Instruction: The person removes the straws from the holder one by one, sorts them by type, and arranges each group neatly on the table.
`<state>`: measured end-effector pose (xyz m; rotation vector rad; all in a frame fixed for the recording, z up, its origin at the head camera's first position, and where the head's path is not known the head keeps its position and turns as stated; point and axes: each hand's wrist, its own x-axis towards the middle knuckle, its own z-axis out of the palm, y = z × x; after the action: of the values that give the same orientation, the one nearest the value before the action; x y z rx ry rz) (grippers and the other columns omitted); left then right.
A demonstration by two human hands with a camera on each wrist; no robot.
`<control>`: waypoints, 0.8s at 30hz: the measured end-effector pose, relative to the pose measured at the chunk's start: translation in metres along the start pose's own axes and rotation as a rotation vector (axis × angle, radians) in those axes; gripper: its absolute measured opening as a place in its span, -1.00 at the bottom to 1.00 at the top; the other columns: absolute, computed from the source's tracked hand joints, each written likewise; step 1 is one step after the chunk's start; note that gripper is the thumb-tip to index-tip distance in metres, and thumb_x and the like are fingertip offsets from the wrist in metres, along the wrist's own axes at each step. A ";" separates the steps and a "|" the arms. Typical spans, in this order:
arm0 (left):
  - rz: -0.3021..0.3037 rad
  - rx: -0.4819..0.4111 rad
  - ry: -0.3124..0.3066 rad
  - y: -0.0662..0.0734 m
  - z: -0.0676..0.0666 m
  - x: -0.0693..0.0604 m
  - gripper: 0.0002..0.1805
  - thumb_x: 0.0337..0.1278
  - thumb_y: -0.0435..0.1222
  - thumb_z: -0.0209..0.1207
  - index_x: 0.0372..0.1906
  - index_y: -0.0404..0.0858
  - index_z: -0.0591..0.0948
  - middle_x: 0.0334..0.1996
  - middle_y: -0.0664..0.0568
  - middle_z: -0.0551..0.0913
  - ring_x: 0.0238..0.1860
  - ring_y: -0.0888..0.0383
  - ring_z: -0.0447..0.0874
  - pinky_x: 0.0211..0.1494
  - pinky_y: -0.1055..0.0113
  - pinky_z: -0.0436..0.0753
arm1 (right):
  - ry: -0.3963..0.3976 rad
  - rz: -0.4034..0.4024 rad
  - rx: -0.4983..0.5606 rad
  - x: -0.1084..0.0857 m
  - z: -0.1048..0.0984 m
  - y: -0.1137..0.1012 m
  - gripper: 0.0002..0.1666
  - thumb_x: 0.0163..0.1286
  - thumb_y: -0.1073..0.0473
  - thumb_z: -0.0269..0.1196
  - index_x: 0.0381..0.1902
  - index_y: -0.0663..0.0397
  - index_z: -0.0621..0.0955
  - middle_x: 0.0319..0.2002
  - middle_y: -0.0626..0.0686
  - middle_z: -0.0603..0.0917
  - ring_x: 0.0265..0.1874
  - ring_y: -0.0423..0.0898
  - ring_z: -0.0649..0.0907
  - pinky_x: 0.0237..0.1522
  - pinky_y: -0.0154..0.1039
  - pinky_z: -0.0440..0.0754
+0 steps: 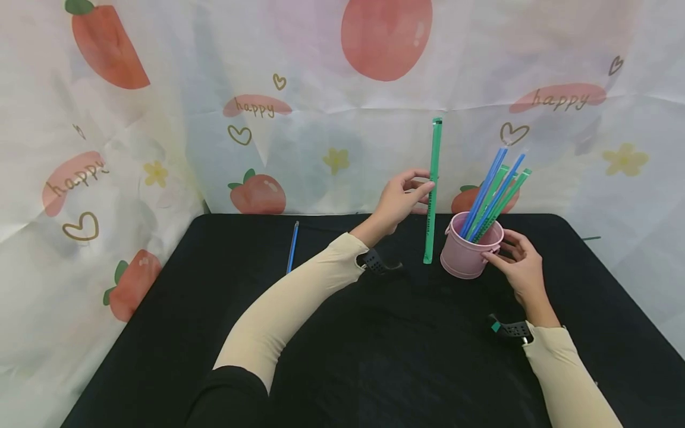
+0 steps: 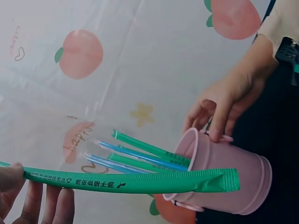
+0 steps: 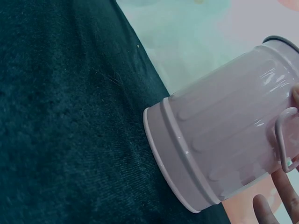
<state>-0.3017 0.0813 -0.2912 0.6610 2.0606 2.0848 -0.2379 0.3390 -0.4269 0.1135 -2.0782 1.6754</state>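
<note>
Between the thumb and the bent fingers [image 2: 33, 200] of the left hand [image 1: 398, 201], one green straw [image 1: 436, 148] is pinched near its middle. It is held almost upright, its top leaning only slightly to the right, just to the left of the pink bucket [image 1: 464, 258] and apart from it. The left wrist view shows a flat, folded end on this straw, and dark printed characters with a small leaf along its side. Whether its lower end touches the counter [image 1: 374, 356], I cannot tell.

On the other side of the bucket, the right hand [image 1: 523, 267] grips it close to the rim and the small handle [image 3: 279, 133], with the thumb in front and the other fingers bent behind. The bucket is standing on the dark counter near its far edge. Inside it are two blue straws [image 1: 485, 187] and some green straws [image 1: 509, 197], which lean to the right and rise above the rim; the green ones overlap, so I cannot count them.

Farther to the left, beyond the left forearm, a thin blue stick [image 1: 292, 248] lies on the counter, and its nearer part is hidden by the sleeve [image 1: 291, 315]. Both forearms wear beige sleeves, and a black strap [image 1: 374, 261] is at each wrist. Behind the counter hangs a pale cloth [image 1: 310, 65] with printed fruits, hearts, yellow flowers and the word "happy".
</note>
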 end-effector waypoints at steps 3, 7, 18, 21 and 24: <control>-0.039 0.006 0.010 -0.005 -0.010 -0.006 -0.69 0.29 -0.30 0.10 0.10 -0.27 0.53 -0.09 -0.23 0.60 -0.37 0.19 0.62 -0.20 0.17 0.74 | 0.000 0.008 -0.020 0.001 -0.001 0.001 -0.31 0.13 0.47 0.31 0.24 0.16 0.40 -0.03 -0.29 0.51 -0.08 -0.43 0.52 -0.19 -0.73 0.52; -0.087 0.035 0.021 -0.011 -0.026 -0.015 -0.68 0.31 -0.29 0.08 0.12 -0.25 0.51 -0.07 -0.20 0.59 -0.29 0.10 0.65 -0.13 0.14 0.73 | -0.004 0.018 -0.038 0.002 -0.002 0.002 -0.30 0.13 0.46 0.31 0.24 0.15 0.40 -0.03 -0.31 0.50 -0.08 -0.45 0.52 -0.19 -0.73 0.52; -0.187 0.116 0.065 -0.035 -0.067 -0.039 -0.66 0.32 -0.28 0.07 0.14 -0.24 0.50 0.00 -0.21 0.60 -0.26 0.09 0.66 -0.15 0.20 0.73 | -0.013 0.020 -0.064 0.004 -0.003 0.002 -0.31 0.12 0.46 0.32 0.23 0.14 0.40 -0.04 -0.33 0.50 -0.08 -0.45 0.52 -0.19 -0.74 0.51; -0.218 0.129 0.085 -0.042 -0.076 -0.046 -0.67 0.31 -0.29 0.08 0.14 -0.25 0.51 -0.02 -0.22 0.61 -0.32 0.17 0.65 -0.11 0.15 0.72 | -0.015 0.024 -0.056 0.004 -0.004 0.003 -0.30 0.11 0.47 0.32 0.23 0.13 0.41 -0.04 -0.33 0.50 -0.08 -0.45 0.52 -0.19 -0.73 0.51; -0.249 0.151 0.107 -0.050 -0.084 -0.053 -0.66 0.31 -0.28 0.08 0.14 -0.26 0.52 -0.05 -0.22 0.62 -0.37 0.22 0.63 -0.15 0.19 0.73 | -0.019 0.029 -0.068 0.004 -0.004 0.003 -0.30 0.12 0.45 0.32 0.24 0.13 0.40 -0.04 -0.35 0.50 -0.08 -0.47 0.51 -0.19 -0.74 0.51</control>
<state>-0.2979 -0.0143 -0.3480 0.2967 2.2424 1.8789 -0.2413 0.3445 -0.4273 0.0780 -2.1581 1.6243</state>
